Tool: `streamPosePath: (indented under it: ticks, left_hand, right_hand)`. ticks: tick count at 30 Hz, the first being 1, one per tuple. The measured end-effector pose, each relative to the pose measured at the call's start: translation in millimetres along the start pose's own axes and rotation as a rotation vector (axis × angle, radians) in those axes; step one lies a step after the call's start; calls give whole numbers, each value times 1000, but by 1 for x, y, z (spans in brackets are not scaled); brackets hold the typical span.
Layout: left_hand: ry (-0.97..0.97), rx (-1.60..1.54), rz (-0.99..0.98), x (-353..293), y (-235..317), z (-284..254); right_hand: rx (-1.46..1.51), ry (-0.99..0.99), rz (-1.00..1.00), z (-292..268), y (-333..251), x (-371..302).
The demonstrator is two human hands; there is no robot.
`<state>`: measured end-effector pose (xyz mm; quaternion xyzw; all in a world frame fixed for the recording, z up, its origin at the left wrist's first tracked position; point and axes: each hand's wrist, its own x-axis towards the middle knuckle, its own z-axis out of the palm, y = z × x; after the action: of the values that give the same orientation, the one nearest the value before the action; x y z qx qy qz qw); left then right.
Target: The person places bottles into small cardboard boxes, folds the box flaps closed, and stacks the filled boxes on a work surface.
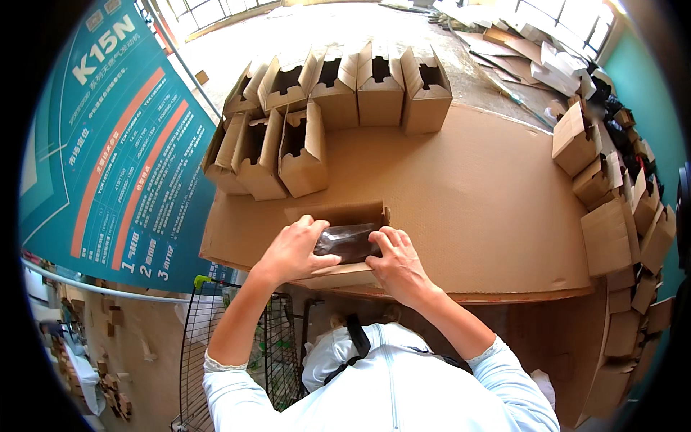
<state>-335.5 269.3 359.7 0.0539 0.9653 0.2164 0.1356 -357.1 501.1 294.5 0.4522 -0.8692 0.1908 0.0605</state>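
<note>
A dark item in shiny clear plastic (347,243) lies at the mouth of an open cardboard box (342,279), close to the table's front edge. My left hand (291,248) grips its left end, thumb along the near side and fingers over the far side. At the other end my right hand (402,268) is closed on it, fingertips curled over the wrapping. The box's far wall stands up behind the item and its near flap lies below my hands. What kind of item is inside the plastic cannot be made out.
Several open upright cardboard boxes (302,155) stand at the table's far left. The table is covered with brown cardboard (461,194). More boxes (610,234) are piled along the right. A blue-green printed banner (108,158) rises at left, and a black wire cart (198,345) stands below it.
</note>
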Motion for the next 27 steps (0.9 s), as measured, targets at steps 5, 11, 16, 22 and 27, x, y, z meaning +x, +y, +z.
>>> streamPosePath:
  ticks: [5,11,16,22,27]
  left_hand:
    - [74,-9,223,19,-23,37]
    - [-25,135,153,12,-41,48]
    - [5,556,126,25,-47,62]
    - [-196,978,151,58,-50,87]
    - [-205,1025,292,50,-44,76]
  right_hand:
    - [139,-50,18,9,11,-11]
    - [187,-20,9,13,14,-19]
    - [169,17,6,16,13,-20]
    - [141,47,53,14,12,-20]
    - [187,77,113,13,12,-24]
